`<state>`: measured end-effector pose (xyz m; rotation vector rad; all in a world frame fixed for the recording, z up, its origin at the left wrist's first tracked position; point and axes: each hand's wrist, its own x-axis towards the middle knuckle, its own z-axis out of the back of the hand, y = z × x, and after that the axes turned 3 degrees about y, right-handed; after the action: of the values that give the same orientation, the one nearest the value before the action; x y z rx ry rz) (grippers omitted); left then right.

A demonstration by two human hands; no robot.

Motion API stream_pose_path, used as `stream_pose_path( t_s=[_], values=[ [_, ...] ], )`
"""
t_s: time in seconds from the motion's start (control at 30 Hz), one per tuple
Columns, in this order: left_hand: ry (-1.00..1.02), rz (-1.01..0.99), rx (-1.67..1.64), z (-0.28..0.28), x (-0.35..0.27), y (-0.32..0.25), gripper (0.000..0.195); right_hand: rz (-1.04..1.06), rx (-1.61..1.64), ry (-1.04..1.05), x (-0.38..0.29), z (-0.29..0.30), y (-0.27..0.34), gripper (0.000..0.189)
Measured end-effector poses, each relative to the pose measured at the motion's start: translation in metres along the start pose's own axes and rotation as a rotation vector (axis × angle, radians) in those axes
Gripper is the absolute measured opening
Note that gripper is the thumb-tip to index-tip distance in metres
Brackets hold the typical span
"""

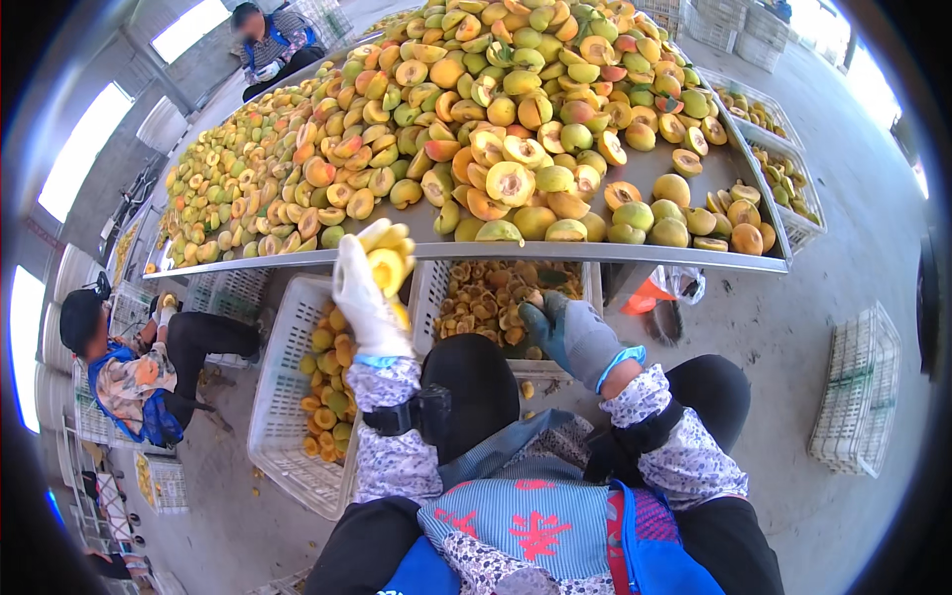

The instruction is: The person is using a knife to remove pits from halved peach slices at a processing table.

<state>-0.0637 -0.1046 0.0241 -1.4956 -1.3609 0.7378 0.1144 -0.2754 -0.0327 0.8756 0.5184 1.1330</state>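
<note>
My left hand [372,294], in a white and yellow glove, holds a halved yellow stone fruit [387,271] just below the metal table's front edge. Its cut face is turned up. A grey and blue glove covers my right hand [569,331], whose fingers are curled above a crate of scraps [507,366]. Something small and brownish shows at those fingertips; whether it is held is unclear. Beneath my left forearm stands a white plastic crate [279,401] with yellow fruit halves [327,379]. Ahead, the metal table [476,251] bears a large heap of cut stone fruit [491,126].
At left, one seated person [134,379] handles fruit; another person [271,44] sits beyond the table. Fruit-filled crates [788,182] stand along the table's right side. A stack of white crates [855,390] is on the floor at right. A red and white plastic bag [654,290] lies under the table.
</note>
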Motion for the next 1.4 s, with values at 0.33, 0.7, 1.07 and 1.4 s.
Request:
stream_pose_path(
  t_s=[0.33, 0.7, 1.07, 1.4],
  values=[
    [0.297, -0.190, 1.363, -0.034, 0.053, 0.007, 0.057, 0.096, 0.032, 0.011, 0.010, -0.008, 0.014, 0.029],
    [0.554, 0.222, -0.087, -0.040, 0.022, -0.007, 0.046, 0.067, 0.323, -0.092, 0.026, -0.002, 0.021, 0.032],
    [0.699, 0.223, -0.107, -0.063, -0.018, 0.018, 0.049, 0.146, 0.349, -0.084, 0.023, -0.006, 0.020, 0.036],
    [0.493, 0.193, -0.147, -0.070, -0.026, 0.036, 0.062, 0.200, 0.491, -0.085, 0.018, -0.013, 0.030, 0.039]
  ],
)
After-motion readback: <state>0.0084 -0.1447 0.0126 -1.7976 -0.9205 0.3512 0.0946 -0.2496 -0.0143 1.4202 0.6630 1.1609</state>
